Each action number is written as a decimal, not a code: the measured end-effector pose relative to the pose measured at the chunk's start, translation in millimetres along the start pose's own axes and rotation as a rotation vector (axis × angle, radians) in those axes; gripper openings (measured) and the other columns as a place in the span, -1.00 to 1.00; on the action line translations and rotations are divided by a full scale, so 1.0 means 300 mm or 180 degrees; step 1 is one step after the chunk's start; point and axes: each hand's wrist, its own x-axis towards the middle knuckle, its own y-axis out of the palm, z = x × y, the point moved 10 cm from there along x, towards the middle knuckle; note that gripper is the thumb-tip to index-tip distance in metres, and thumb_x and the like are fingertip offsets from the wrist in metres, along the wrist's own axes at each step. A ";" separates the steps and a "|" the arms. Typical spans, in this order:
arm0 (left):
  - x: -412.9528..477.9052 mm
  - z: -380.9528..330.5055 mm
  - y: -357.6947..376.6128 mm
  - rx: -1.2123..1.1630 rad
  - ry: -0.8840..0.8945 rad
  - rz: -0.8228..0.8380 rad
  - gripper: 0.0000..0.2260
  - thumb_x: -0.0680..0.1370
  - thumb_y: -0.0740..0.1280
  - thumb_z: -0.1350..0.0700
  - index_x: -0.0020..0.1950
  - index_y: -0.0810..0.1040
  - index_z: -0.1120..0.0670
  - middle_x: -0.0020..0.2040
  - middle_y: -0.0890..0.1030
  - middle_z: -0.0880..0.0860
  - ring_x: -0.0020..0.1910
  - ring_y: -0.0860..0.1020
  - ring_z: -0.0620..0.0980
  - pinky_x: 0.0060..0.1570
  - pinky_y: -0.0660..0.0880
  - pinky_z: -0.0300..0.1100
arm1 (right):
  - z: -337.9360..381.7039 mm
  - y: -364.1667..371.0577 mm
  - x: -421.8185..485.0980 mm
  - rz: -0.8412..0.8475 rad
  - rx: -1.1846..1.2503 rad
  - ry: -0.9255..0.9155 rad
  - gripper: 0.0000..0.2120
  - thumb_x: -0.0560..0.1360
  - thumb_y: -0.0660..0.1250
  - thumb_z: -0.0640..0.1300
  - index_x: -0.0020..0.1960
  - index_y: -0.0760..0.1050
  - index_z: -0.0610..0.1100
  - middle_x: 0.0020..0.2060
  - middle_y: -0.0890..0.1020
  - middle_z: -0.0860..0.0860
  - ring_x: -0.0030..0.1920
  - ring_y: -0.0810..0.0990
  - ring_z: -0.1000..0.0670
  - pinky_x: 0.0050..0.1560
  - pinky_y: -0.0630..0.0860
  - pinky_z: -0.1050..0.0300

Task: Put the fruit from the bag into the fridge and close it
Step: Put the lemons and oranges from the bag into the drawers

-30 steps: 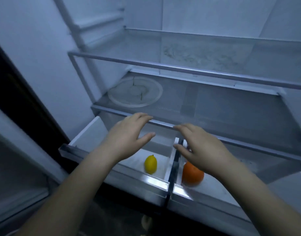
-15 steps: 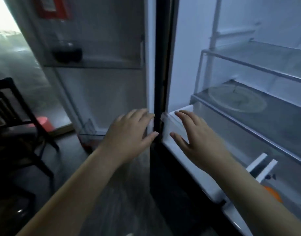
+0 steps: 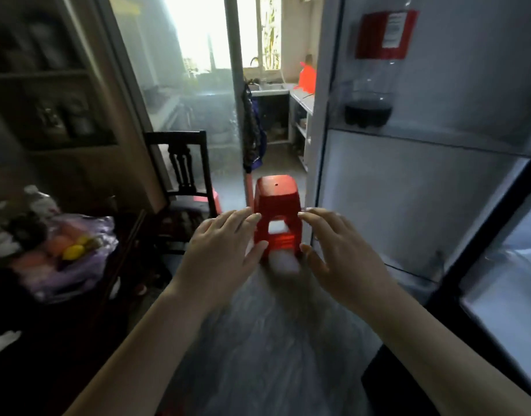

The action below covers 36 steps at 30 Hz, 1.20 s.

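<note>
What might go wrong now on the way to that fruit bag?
The red stool stands on the floor just ahead, so a foot might catch it. The fridge door stands open on the right; an elbow might bump it, and cold air likely leaks out. The plastic bag lies slumped, so its yellow fruit might roll out when grabbed.

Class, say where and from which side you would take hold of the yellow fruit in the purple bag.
Probably across its narrow middle, from above: the yellow fruit lies on top of the pile in the purple bag, upper side showing, other fruit crowding beside it. The view is blurred.
</note>
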 end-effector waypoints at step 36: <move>-0.270 1.497 0.457 0.0407 -0.3077 0.0604 -0.48 0.55 -0.02 -0.18 0.32 0.47 0.07 0.24 0.56 0.01 0.23 0.51 -0.01 0.14 0.46 -0.02 | 0.829 1.218 1.063 0.1557 0.1129 -0.2347 -0.56 0.56 0.24 -0.01 0.40 0.34 -0.10 0.30 0.46 0.01 0.30 0.42 0.00 0.20 0.27 0.28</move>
